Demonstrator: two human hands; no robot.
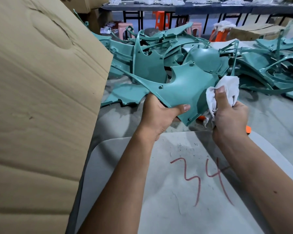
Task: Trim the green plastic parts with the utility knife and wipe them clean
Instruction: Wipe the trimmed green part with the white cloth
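- presently, left hand (161, 114) gripped the green plastic part (181, 92) by its near edge, thumb on top, holding it in the air above the grey board (159, 166) marked 34.
- right hand (230, 119) clutched a white cloth (227, 88) against the part's right edge; an orange object (248, 129), probably the utility knife, showed beneath that hand.
- risk: the one-sided grip could let the part twist or slip under wiping pressure; a blade carried with the cloth could nick the surface.
- room: cardboard box (41, 98) crowded the left; pile of green parts (269, 65) lay near ahead and right; open space stayed over the board.
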